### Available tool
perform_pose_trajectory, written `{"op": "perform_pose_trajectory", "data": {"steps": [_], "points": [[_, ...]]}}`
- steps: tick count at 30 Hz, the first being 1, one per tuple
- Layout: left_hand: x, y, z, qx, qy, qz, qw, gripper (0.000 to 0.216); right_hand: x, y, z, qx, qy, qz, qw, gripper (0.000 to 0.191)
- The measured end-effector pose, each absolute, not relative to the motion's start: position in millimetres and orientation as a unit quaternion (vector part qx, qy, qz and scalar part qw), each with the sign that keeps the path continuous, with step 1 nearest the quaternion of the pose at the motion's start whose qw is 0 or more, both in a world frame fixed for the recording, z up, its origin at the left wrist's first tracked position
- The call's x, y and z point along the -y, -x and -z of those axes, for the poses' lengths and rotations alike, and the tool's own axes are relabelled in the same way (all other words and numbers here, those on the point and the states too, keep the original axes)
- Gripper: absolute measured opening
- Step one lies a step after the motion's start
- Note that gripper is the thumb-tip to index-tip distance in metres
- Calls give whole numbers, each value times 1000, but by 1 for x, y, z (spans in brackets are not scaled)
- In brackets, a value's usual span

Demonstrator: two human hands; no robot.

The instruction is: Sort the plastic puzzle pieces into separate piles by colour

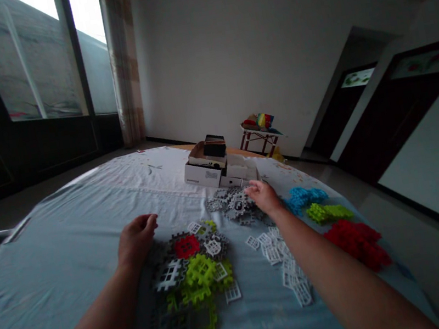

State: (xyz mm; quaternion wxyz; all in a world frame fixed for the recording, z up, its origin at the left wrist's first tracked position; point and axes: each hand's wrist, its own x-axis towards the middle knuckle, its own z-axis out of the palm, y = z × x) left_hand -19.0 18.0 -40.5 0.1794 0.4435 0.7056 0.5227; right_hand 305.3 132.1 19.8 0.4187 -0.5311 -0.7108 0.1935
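Observation:
My left hand (137, 238) is loosely closed above the tablecloth, left of a mixed pile of building pieces; nothing sticks out of it. My right hand (264, 197) reaches over the right edge of a pile of grey interlocking pieces (238, 206), with thumb and fingers drawn together. Whatever may be between those fingertips is too small to make out. The mixed pile has a red square piece (187, 246), lime-green pieces (201, 270), a pale window-grid piece (170, 274) and dark grey ones. Several white window frames (272, 248) lie spread beside my right forearm.
Open cardboard boxes (203, 175) stand at the back of the round, cloth-covered table (76, 237). Along the right side lie blue pieces (303, 197), a lime-green heap (329, 212) and a red heap (359, 242). A small stand (259, 137) stands by the wall.

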Motion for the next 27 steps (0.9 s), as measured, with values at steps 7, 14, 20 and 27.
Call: {"op": "perform_pose_trajectory", "data": {"steps": [7,14,20,27], "points": [[-19,18,42,-704,-443,-525,177,46,-83,-268,-22,815,414,-185,361,21],[-19,19,43,-710,-441,-522,172,47,-59,-211,-3,898,340,-151,236,24],[-18,19,40,-710,-444,-518,175,48,-66,-186,13,897,384,-120,183,34],[-20,20,44,-705,-446,-523,173,48,-49,-185,7,898,338,-214,181,33]]}}
